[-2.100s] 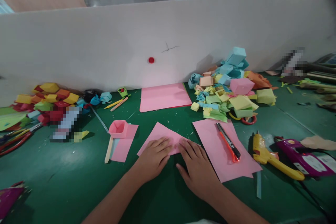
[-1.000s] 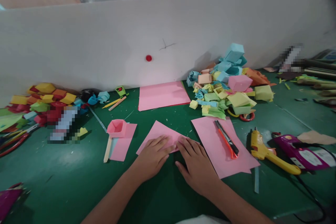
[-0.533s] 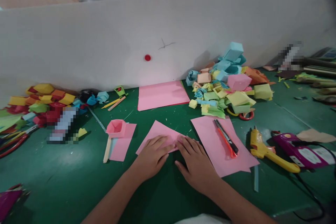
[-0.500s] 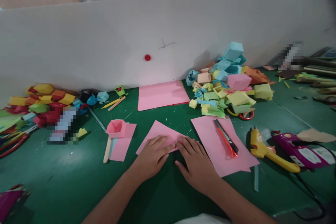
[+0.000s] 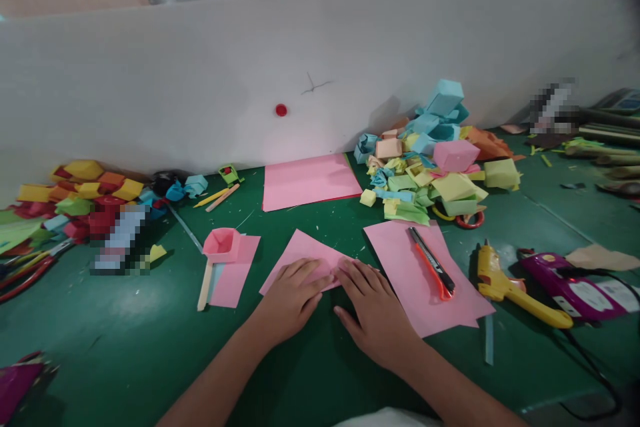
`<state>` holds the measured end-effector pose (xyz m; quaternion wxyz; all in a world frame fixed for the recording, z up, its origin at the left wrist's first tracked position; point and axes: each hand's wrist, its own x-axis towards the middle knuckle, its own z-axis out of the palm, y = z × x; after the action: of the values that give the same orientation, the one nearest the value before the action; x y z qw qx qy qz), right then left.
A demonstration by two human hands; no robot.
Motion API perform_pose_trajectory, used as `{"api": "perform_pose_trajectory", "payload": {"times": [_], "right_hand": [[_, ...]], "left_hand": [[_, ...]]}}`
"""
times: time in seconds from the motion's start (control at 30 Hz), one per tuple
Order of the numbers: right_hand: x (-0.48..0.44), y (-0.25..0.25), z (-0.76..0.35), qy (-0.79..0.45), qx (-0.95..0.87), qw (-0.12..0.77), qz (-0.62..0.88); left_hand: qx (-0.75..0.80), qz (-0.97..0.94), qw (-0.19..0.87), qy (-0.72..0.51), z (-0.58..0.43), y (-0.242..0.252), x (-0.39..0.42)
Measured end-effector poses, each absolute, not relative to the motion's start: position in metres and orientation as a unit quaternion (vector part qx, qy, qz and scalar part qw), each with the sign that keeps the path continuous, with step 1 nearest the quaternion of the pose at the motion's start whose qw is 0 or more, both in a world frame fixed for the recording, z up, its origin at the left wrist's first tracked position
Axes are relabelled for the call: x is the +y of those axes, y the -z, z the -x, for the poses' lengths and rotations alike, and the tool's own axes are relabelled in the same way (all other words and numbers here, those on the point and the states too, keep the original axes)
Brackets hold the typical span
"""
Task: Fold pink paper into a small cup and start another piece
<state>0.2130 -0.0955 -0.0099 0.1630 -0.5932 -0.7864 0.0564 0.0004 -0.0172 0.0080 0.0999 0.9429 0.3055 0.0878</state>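
Note:
A sheet of pink paper (image 5: 310, 250) lies on the green table under both my hands, and their fingers cover its lower part. My left hand (image 5: 295, 297) rests on it from the left, fingers stretched flat. From the right, my right hand (image 5: 370, 307) presses its fingertips on the paper's right part, thumb apart. The two hands' fingertips nearly meet at the middle. Left of them, an open pink paper box (image 5: 221, 245) sits on a smaller pink piece (image 5: 235, 283) beside a wooden stick (image 5: 205, 285).
More pink sheets (image 5: 390, 260) lie at right under a utility knife (image 5: 433, 265). Beyond are a yellow glue gun (image 5: 515, 290) and a purple device (image 5: 575, 287). Folded paper boxes (image 5: 425, 167) pile up at back right. Scissors (image 5: 35, 267) lie at far left. A white partition (image 5: 200, 80) borders the back.

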Motion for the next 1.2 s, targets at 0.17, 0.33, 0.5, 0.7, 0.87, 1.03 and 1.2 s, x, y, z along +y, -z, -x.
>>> {"api": "perform_pose_trajectory", "payload": {"times": [0.17, 0.33, 0.5, 0.7, 0.87, 1.03, 1.2], "right_hand": [[-0.095, 0.011, -0.213, -0.055, -0.786, 0.163, 0.594], [-0.095, 0.012, -0.212, -0.053, -0.785, 0.166, 0.595], [-0.096, 0.013, -0.212, -0.047, -0.784, 0.166, 0.597], [-0.096, 0.013, -0.212, -0.046, -0.783, 0.164, 0.598], [-0.096, 0.012, -0.212, -0.05, -0.784, 0.165, 0.597], [-0.096, 0.01, -0.213, -0.057, -0.783, 0.166, 0.597], [-0.095, 0.011, -0.213, -0.057, -0.784, 0.17, 0.594]], "left_hand": [[0.308, -0.944, 0.088, -0.077, 0.0, -0.007, -0.018], [0.3, -0.948, 0.079, -0.073, 0.003, -0.003, -0.022], [0.288, -0.953, 0.072, -0.066, 0.006, -0.001, -0.024], [0.284, -0.955, 0.064, -0.064, 0.006, -0.001, -0.024], [0.285, -0.955, 0.064, -0.06, 0.005, -0.002, -0.024], [0.288, -0.955, 0.061, -0.035, 0.005, -0.003, -0.025], [0.274, -0.959, 0.063, -0.027, 0.008, -0.005, -0.028]]}}
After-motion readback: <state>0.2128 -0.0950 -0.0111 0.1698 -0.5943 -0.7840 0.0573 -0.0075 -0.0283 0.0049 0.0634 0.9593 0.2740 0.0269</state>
